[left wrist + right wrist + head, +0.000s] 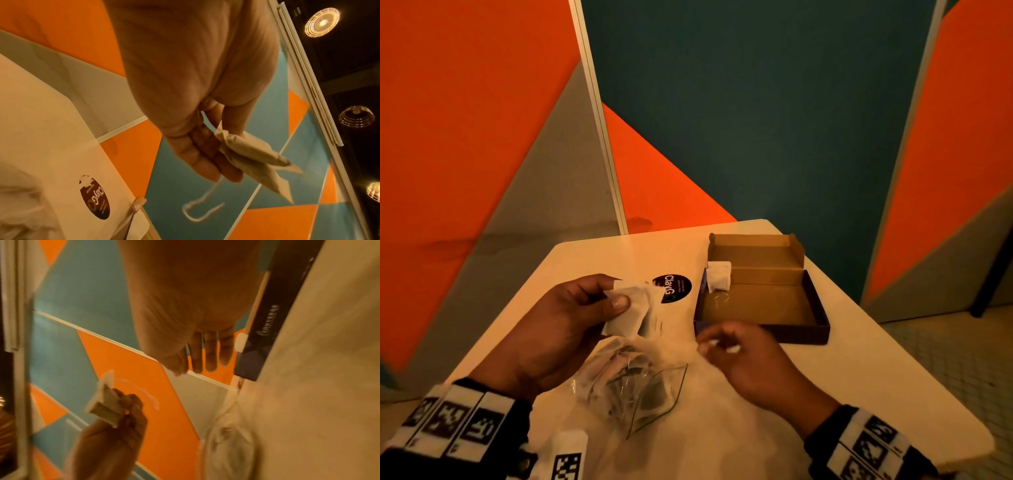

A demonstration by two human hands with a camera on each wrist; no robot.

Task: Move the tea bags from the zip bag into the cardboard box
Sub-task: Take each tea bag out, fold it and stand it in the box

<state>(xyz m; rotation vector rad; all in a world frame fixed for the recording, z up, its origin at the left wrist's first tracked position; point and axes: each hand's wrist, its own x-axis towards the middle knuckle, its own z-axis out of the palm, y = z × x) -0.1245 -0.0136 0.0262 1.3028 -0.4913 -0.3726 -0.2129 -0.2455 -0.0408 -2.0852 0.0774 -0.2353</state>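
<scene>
The left hand (565,322) is holding a small bunch of tea bags (631,308) up off the desk (859,370), thumb pressing on top and the fingers curling underneath. From the left wrist view it looks like two or three bags fanning out past the fingertips, with a string (202,209) dangling below them in a loop.

The right hand (739,353) is hovering over the desk just in front of the cardboard box (763,301), a bit to the right of the left hand. It's pretty blurry in the head view, fingers loosely bent, and there's something small and white near the fingertips, but I honestly can't tell if it's pinching anything. In the right wrist view the fingers are looking fairly straight and spread, so my best read is relaxed, not gripping.

The zip bag (633,387) is lying on the desk right below and between the two hands, crumpled, with more tea bags showing through the clear plastic.

The box is sitting open beyond the right hand, lid flipped up at the far side. One tea bag (719,275) is already in there, standing up against the left wall at the far corner, well away from both hands.

There's also a dark round sticker (676,289) on the desk, just past the left hand's tea bags, reading "ClayG".
</scene>
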